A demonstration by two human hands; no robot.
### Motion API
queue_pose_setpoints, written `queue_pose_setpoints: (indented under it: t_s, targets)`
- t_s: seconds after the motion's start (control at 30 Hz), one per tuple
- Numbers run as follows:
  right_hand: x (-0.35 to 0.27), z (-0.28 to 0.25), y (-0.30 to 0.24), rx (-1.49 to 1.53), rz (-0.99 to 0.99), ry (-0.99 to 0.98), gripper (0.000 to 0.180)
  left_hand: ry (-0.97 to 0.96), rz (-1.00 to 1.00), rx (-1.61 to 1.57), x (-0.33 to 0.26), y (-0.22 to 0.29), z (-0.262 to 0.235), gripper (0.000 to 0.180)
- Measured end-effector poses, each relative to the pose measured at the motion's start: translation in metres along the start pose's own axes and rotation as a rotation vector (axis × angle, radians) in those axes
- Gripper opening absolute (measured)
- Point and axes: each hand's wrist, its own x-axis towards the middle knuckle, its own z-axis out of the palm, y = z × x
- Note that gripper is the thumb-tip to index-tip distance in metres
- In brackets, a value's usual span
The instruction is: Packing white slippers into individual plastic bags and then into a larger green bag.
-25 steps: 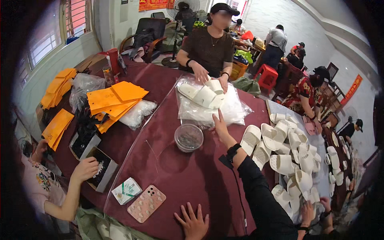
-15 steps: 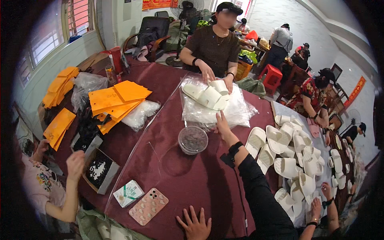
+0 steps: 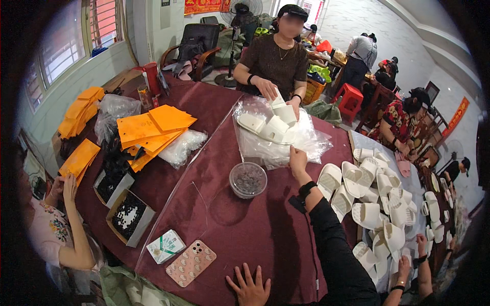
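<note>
My left hand [image 3: 250, 286] lies flat on the dark red tablecloth [image 3: 240, 239] with its fingers spread. My right hand [image 3: 298, 160] reaches out in a black sleeve to the near edge of a stack of clear plastic bags [image 3: 255, 148]. Its fingers are drawn together; whether they pinch a bag edge cannot be made out. On the bags, just beyond my fingertips, lies a white slipper [image 3: 251, 122]. Across the table a person's hands [image 3: 265, 87] handle another white slipper [image 3: 284, 113] beside it. A clear round tub [image 3: 248, 180] with small contents stands left of my right forearm.
White slippers [image 3: 366, 215] are heaped on the right. Orange packets [image 3: 153, 127] and boxes of small black pieces [image 3: 130, 217] are on the left, near another person's hands [image 3: 66, 189]. A patterned phone [image 3: 191, 263] and a small white-green box [image 3: 166, 246] lie nearby.
My right hand's fingers have drawn in, from outstretched to curled, at the bags' near edge. The person opposite has tilted one slipper up. At left, a person's raised hand has moved to the orange packets.
</note>
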Motion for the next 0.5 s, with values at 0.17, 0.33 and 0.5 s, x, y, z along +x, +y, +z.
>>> queue_pose_setpoints:
  t_s: [0.17,0.33,0.5]
  targets:
    - [-0.018,-0.005,-0.025,0.132,0.018,0.023,0.029,-0.013,-0.013,0.012,-0.002,-0.003,0.003,0.056]
    - [-0.002,-0.007,-0.012,0.53,0.064,0.023,0.025,-0.021,0.001,0.005,-0.001,0.003,0.002,0.056]
    - [-0.003,-0.005,-0.009,0.454,0.062,0.024,0.025,-0.016,-0.012,-0.003,-0.001,0.002,0.001,0.056]
